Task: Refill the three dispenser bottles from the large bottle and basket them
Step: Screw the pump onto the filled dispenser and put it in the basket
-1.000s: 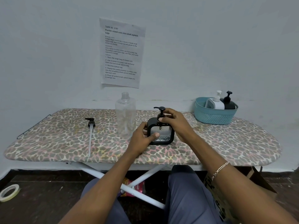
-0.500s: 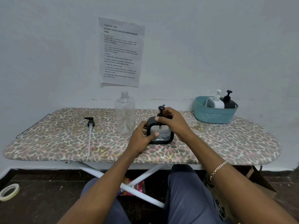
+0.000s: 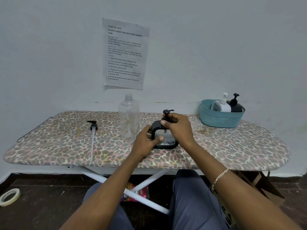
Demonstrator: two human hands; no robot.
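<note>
Dispenser bottle (image 3: 167, 140), black, square, plastic, clear front window: upright on padded ironing board with leopard-print cover (image 3: 232, 146), near front-centre. Just right of tall clear plastic large bottle (image 3: 129, 118); contact between the 2 not discernible. Black pump head (image 3: 166, 112) seated on top, nozzle pointing right.

Left hand (image 3: 146, 141): wrapped round left side of dispenser bottle. Thumb laid flat across lower window; other fingers curled behind left edge, mostly hidden.

Right hand (image 3: 177, 128): over top right shoulder of dispenser bottle. Thumb and curled fingers pinching neck of black pump head just under plunger knob; fingertips on far side hidden. Gold chain bracelet (image 3: 220, 177) on right wrist.

Large bottle: upright, uncapped, threaded neck exposed. Liquid level unclear.

Loose black pump with long white dip tube (image 3: 93, 135): flat on board, well left of large bottle, tube running toward front edge.

Teal perforated plastic basket (image 3: 219, 119): rear right of board, well apart from both hands. Inside, 2 dispensers upright, side by side: white dispenser (image 3: 221, 105) at left, black dispenser (image 3: 235, 106) at right.

Printed paper sheet (image 3: 125, 53) on wall above large bottle. Roll of pale tape (image 3: 9, 196) on floor, lower left.
</note>
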